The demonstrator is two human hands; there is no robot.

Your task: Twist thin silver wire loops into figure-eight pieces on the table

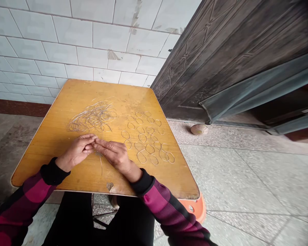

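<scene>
My left hand and my right hand meet at the middle of a yellow wooden table, their fingertips pinched together on a thin silver wire. The wire's free end hangs toward me over the tabletop. Most of the pinched part is hidden by my fingers. Beyond my hands lies a tangled heap of wire loops. To the right, several separate figure-eight wire pieces are spread in loose rows, the nearest just beyond my right hand.
A white tiled wall rises behind the table, and a dark embossed door stands open at the right. A small dish sits on the stone floor. An orange plastic stool shows below the table's near right corner.
</scene>
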